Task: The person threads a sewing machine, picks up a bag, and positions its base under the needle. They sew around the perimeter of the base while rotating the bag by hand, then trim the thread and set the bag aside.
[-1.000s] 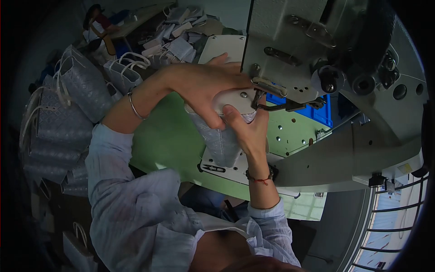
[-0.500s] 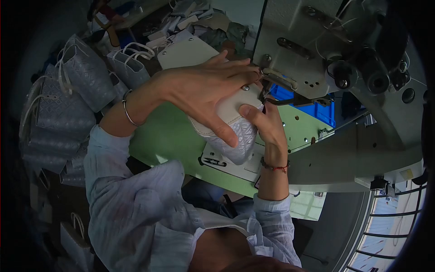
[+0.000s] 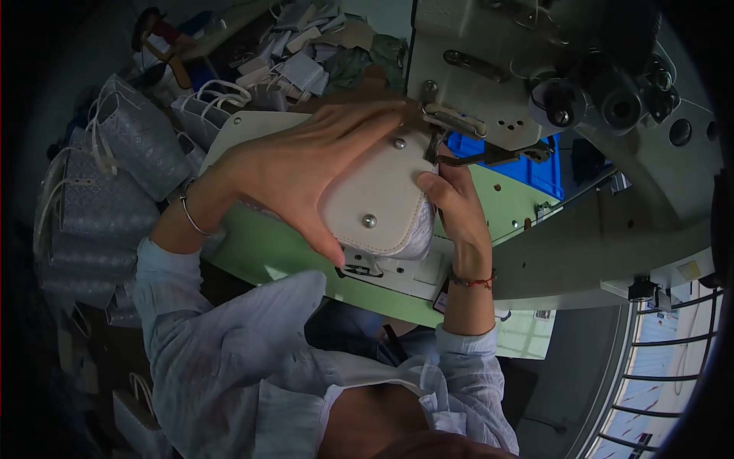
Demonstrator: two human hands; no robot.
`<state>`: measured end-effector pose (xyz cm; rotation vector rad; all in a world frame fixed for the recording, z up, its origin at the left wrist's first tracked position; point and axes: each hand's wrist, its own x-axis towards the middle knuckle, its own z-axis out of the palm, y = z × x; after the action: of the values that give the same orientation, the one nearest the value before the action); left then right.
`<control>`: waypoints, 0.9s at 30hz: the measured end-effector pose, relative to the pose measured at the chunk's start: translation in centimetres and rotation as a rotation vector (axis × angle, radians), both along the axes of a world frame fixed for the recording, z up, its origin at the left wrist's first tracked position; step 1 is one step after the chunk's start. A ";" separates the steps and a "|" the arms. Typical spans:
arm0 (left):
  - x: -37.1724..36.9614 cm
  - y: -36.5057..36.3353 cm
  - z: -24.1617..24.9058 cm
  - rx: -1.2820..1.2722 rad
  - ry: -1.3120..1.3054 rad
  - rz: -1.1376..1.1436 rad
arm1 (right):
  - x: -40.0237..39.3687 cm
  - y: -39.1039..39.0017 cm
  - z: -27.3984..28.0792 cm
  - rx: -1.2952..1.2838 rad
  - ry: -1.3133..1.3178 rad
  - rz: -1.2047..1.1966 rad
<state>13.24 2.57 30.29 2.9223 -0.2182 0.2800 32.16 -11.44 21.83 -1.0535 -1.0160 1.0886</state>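
Note:
A silver, diamond-patterned handbag (image 3: 422,237) lies with its cream base panel (image 3: 375,183) facing up, under the head of a sewing machine (image 3: 489,92). Round metal studs and a stitched line along the rim show on the panel. My left hand (image 3: 294,168) rests spread over the panel, fingers stretched toward the far edge and thumb at the near edge. My right hand (image 3: 457,203) grips the bag's right edge close to the presser foot (image 3: 437,149), thumb on top. Its other fingers are mostly hidden.
Several silver handbags (image 3: 115,183) with white handles are piled at left. Flat bag pieces (image 3: 302,73) lie heaped at the back. A blue crate (image 3: 527,172) stands behind the green worktable (image 3: 267,249). Another person (image 3: 157,38) is at the far left. A barred window is at right.
The bag has turned and its base panel now faces up more squarely, with a second stud in sight. My left hand has shifted left, its thumb moving off the panel's front.

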 end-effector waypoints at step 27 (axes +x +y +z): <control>-0.1 1.8 -0.3 -0.187 -0.098 -0.241 | -8.4 -5.7 1.2 0.487 -1.139 -0.536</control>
<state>13.13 4.38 29.96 2.6666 -0.5242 0.3829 23.80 -17.09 23.01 -1.4154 -1.6195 -0.3036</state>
